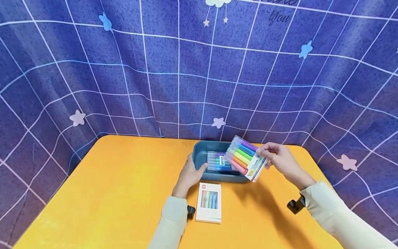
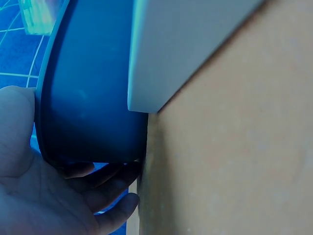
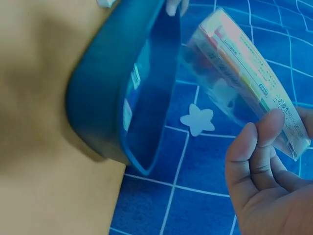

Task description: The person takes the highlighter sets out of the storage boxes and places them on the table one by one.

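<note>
My right hand [image 1: 281, 160] pinches the edge of a clear pack of highlighters [image 1: 242, 156] in several colours, held tilted above the right end of a dark teal bin [image 1: 217, 177]. In the right wrist view, the pack's printed side [image 3: 259, 73] faces up beside the bin's opening. At the bin's left end, my left hand [image 1: 190, 173] grips the rim, thumb on top and fingers curled along the outside. Inside the bin lies another clear pack of coloured pens [image 1: 215, 162] with a white label, partly hidden behind the held highlighters.
A white box of pens [image 1: 209, 213] with a window lies on the yellow table [image 1: 124, 186], just in front of the bin. Behind the table's far edge hangs a blue grid-patterned curtain [image 1: 168, 86] with stars.
</note>
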